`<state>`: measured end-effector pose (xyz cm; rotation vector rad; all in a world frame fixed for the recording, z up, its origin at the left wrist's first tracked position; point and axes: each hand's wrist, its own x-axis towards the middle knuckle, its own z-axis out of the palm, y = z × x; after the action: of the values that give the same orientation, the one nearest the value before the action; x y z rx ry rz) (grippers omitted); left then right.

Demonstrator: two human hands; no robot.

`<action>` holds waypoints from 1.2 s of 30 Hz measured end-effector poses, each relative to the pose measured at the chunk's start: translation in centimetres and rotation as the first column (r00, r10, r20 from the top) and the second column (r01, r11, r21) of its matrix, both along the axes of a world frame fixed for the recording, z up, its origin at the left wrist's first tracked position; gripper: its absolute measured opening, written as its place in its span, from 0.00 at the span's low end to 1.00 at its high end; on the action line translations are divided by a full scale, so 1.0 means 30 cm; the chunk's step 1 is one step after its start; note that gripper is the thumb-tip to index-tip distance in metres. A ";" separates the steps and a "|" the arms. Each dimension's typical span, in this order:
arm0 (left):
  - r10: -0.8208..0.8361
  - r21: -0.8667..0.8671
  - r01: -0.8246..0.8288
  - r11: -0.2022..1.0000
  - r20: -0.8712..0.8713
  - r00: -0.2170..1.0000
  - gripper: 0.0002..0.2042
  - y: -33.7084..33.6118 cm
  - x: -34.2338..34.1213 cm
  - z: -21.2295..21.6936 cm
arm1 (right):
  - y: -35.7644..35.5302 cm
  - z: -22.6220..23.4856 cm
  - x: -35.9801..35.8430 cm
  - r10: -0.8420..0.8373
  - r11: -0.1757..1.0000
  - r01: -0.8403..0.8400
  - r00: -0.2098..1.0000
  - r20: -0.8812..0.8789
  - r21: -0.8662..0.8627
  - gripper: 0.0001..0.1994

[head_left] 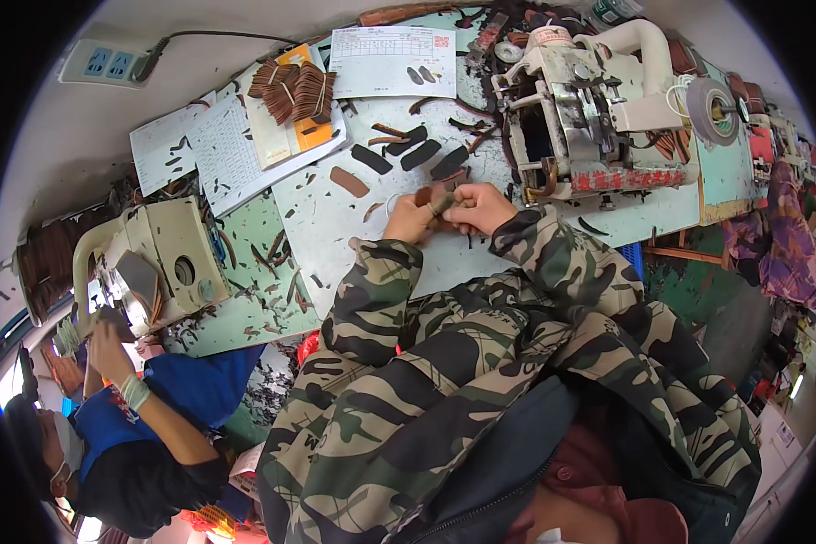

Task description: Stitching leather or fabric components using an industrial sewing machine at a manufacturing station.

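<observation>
Close together over the white worktop (308, 213), my left hand (410, 220) and my right hand (483, 210) meet with fingers bent inward. Small brown leather pieces (423, 195) show at the fingertips of my left hand, which is closed on them. My right hand is pinched at the same spot; what lies between its fingers is hidden. Just beyond my hands are several dark oval leather pieces (419, 154) and a brown one (349, 182). A thin white loop (391, 204) rests beside my left hand.
A machine with a grinding wheel (713, 111) stands at the right. Tied brown bundles (292, 91) lie on papers at the back, near a printed sheet (394, 62). Dark scraps litter the green surface (245, 313). At left, a co-worker's hand (111, 354) is at another machine (172, 263).
</observation>
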<state>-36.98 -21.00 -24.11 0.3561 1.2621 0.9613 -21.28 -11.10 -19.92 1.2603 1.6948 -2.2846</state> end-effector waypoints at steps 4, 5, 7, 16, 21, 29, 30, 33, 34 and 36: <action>0.211 0.301 -0.055 0.952 -0.516 0.830 0.07 0.097 -0.029 0.072 | 0.127 0.057 -0.041 -0.076 0.480 -0.150 0.974 0.212 0.864 0.06; 0.203 0.299 -0.047 0.953 -0.516 0.832 0.07 0.108 -0.033 0.097 | 0.158 0.032 -0.049 -0.145 0.338 -0.247 0.940 0.309 0.908 0.07; 0.083 -0.024 -0.087 0.996 -0.146 0.986 0.08 0.120 -0.046 0.185 | 0.197 -0.016 -0.038 -0.137 0.384 -0.227 0.945 0.298 0.895 0.05; 0.150 -0.015 -0.162 0.987 0.471 0.870 0.17 0.076 -0.071 0.053 | 0.115 0.141 -0.119 0.430 0.445 -0.301 0.898 0.094 0.843 0.08; 0.299 -0.112 -0.281 0.953 0.203 0.933 0.11 0.065 -0.137 0.128 | 0.230 0.065 -0.269 0.006 0.488 -0.203 0.973 0.229 0.849 0.17; 0.434 0.083 -0.432 0.898 0.000 0.901 0.10 0.082 -0.156 0.111 | 0.307 -0.039 -0.244 0.030 0.624 -0.282 0.940 0.339 0.729 0.06; 0.460 0.004 -0.460 0.888 0.034 0.887 0.10 0.075 -0.178 0.119 | 0.282 0.002 -0.243 0.090 0.639 -0.234 0.969 0.231 0.733 0.06; 0.401 -0.147 -0.374 0.916 0.264 0.877 0.14 0.089 -0.212 0.150 | 0.204 0.117 -0.220 0.339 0.612 -0.173 0.939 -0.059 0.772 0.08; 0.197 -0.119 -0.167 0.979 0.313 0.929 0.15 0.090 -0.202 0.160 | 0.180 0.123 -0.216 0.364 0.664 -0.214 0.929 -0.060 0.717 0.08; 0.016 -0.014 -0.012 1.000 0.394 0.919 0.17 0.057 -0.187 0.129 | 0.160 0.138 -0.215 0.409 0.692 -0.269 0.911 -0.057 0.670 0.08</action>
<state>-42.58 -19.30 -20.25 0.1330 0.9010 0.9806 -27.75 -6.29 -15.78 0.6471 2.6810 -1.6849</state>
